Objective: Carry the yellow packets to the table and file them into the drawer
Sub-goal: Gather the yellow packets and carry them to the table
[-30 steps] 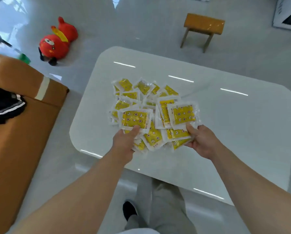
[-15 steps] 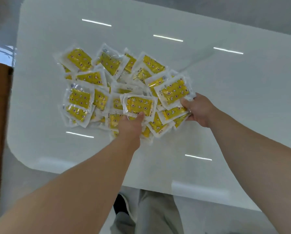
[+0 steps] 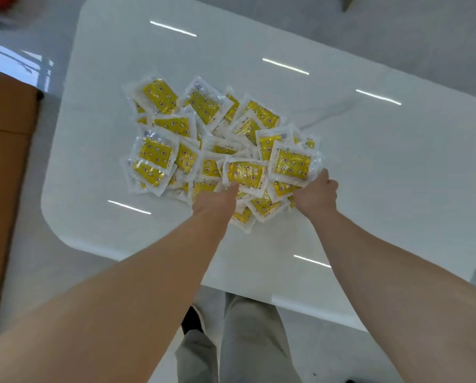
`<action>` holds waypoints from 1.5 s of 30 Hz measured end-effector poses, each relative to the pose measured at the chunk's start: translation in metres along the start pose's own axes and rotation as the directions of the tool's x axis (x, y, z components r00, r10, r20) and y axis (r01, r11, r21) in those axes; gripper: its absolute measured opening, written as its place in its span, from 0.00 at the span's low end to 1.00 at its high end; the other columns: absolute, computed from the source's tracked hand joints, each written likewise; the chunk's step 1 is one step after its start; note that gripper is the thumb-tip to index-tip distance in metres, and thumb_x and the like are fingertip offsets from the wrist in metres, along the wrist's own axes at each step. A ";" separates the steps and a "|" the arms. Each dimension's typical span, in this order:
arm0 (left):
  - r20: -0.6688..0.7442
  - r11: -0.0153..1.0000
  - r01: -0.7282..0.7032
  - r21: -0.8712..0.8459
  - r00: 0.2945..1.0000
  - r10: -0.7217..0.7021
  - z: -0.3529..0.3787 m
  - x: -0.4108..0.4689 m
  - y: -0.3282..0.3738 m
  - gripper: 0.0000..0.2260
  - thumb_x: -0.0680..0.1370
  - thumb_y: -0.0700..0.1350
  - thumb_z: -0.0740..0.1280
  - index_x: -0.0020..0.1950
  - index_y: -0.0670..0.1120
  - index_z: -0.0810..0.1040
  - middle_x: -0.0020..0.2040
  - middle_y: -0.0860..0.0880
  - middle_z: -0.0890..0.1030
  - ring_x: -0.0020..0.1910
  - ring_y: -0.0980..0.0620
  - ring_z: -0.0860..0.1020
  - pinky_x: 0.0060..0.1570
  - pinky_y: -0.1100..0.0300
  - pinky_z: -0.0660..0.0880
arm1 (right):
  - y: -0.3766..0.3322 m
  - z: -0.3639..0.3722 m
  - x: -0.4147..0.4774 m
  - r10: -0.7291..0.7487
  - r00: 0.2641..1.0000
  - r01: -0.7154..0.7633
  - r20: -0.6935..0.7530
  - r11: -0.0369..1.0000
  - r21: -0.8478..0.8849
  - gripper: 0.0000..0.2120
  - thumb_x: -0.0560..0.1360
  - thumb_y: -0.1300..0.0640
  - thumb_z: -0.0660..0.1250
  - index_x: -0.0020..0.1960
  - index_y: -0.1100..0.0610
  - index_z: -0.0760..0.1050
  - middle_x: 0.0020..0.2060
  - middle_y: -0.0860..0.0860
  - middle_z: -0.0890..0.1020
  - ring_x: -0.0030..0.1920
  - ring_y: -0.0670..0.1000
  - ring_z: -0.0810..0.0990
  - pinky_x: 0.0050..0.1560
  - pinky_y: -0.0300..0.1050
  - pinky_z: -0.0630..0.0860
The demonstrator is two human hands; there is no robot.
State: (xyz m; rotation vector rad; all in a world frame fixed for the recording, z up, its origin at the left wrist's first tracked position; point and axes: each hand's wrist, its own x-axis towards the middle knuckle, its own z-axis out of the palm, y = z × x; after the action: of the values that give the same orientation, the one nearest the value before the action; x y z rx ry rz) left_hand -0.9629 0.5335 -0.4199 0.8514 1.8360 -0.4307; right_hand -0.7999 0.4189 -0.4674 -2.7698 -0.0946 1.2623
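Observation:
Several yellow packets [image 3: 214, 145] in clear wrappers lie in a loose overlapping heap over the glossy white table [image 3: 383, 167]. My left hand [image 3: 217, 201] holds the near edge of the heap, its thumb on top of one packet and its fingers hidden underneath. At the heap's near right corner my right hand [image 3: 318, 193] grips packets, thumb on top, fingers under them. No drawer shows in this view.
A brown cardboard box [image 3: 7, 167] stands on the floor to the left of the table. My legs and a dark shoe [image 3: 192, 322] are below the table's near edge. Grey glossy floor surrounds the table.
The view has moved closer over the table. The heap has spread wider, to the left and away from me. Both hands keep their hold on its near edge.

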 end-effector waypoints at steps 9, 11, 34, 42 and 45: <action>0.146 0.958 0.039 -0.284 0.989 0.002 -0.110 -0.076 -0.055 0.17 0.80 0.53 0.70 0.64 0.44 0.77 0.53 0.46 0.79 0.53 0.45 0.81 0.58 0.48 0.77 | -0.047 -0.016 -0.105 -0.089 0.996 0.090 0.005 0.993 -0.076 0.22 0.78 0.58 0.65 0.70 0.59 0.66 0.68 0.61 0.66 0.65 0.64 0.74 0.62 0.56 0.76; 0.158 0.932 0.028 -0.362 0.987 0.032 -0.138 -0.097 -0.078 0.16 0.80 0.51 0.69 0.63 0.43 0.78 0.55 0.45 0.80 0.49 0.46 0.82 0.51 0.51 0.78 | -0.063 -0.007 -0.139 -0.156 0.985 0.160 0.068 0.985 -0.070 0.23 0.77 0.58 0.65 0.70 0.60 0.68 0.68 0.62 0.68 0.63 0.64 0.76 0.61 0.56 0.77; -0.093 -0.320 -0.185 -0.929 0.955 -0.281 -0.135 -0.333 -0.702 0.06 0.82 0.46 0.67 0.55 0.45 0.80 0.47 0.47 0.83 0.43 0.48 0.83 0.45 0.55 0.77 | 0.161 0.251 -0.646 -0.500 0.101 0.936 0.860 -0.245 -0.252 0.11 0.75 0.58 0.66 0.54 0.63 0.78 0.50 0.60 0.83 0.55 0.60 0.82 0.53 0.46 0.77; 0.055 -0.672 -0.392 -0.628 0.839 -0.541 -0.002 -0.421 -0.882 0.05 0.83 0.45 0.64 0.54 0.46 0.79 0.46 0.48 0.82 0.40 0.50 0.81 0.41 0.57 0.76 | 0.377 0.315 -0.776 -0.109 -0.118 0.792 0.987 -0.610 0.027 0.06 0.76 0.61 0.67 0.50 0.63 0.78 0.49 0.61 0.84 0.56 0.62 0.82 0.54 0.48 0.76; 0.144 -0.756 -0.456 -0.470 0.805 -0.575 0.048 -0.441 -0.921 0.06 0.83 0.45 0.64 0.55 0.45 0.80 0.48 0.47 0.83 0.42 0.49 0.82 0.42 0.56 0.76 | 0.447 0.328 -0.803 0.044 -0.137 0.700 0.990 -0.702 0.128 0.04 0.77 0.62 0.66 0.48 0.64 0.75 0.48 0.61 0.83 0.54 0.61 0.81 0.55 0.50 0.77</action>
State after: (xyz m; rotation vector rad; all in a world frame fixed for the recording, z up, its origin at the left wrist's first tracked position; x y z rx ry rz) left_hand -1.4967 -0.2861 -0.1220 -1.2773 1.4527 1.9442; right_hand -1.5665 -0.0818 -0.1306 -0.3756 -3.4528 1.2331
